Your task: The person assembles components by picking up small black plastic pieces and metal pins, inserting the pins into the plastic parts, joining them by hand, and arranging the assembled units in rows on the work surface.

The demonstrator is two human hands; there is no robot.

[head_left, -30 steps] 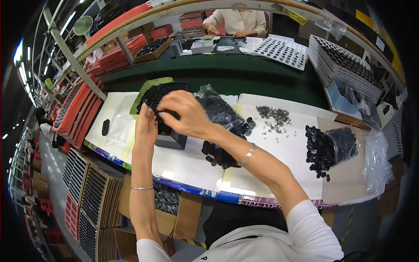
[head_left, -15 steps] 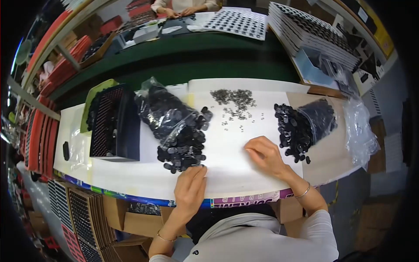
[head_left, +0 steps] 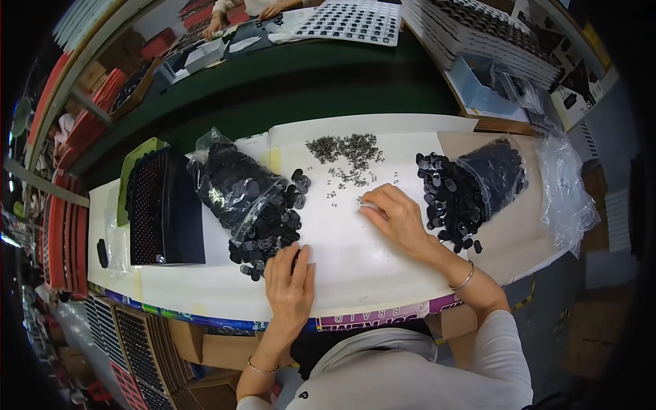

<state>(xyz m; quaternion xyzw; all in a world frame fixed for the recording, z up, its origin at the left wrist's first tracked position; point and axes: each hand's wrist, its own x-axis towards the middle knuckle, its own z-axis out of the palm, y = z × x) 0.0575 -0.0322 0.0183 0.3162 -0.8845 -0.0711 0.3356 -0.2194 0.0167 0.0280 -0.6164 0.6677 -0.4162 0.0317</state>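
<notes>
My left hand (head_left: 290, 287) is at the near edge of a pile of black oval plastic pieces (head_left: 277, 219), its fingers closed around one dark piece that shows between them. The pile spills from a clear plastic bag (head_left: 232, 181). Over the white work surface, my right hand (head_left: 398, 220) pinches a tiny metal part (head_left: 360, 201) between thumb and forefinger. Just beyond that hand lies a scatter of small metal parts (head_left: 352, 154). On its right is a second heap of black oval pieces (head_left: 451, 201), coming out of another bag (head_left: 497, 176).
A black perforated bin (head_left: 184, 212) and a green tray (head_left: 137, 154) stand on the left. Crumpled clear plastic (head_left: 568, 195) lies at the right edge. Across the green surface (head_left: 307, 89), another person's hands work near a white tray of parts (head_left: 348, 22).
My right hand has moved left and away from me, to near the metal parts, and now pinches one. My left hand has shifted slightly onto the pile's edge. The view has tilted a little.
</notes>
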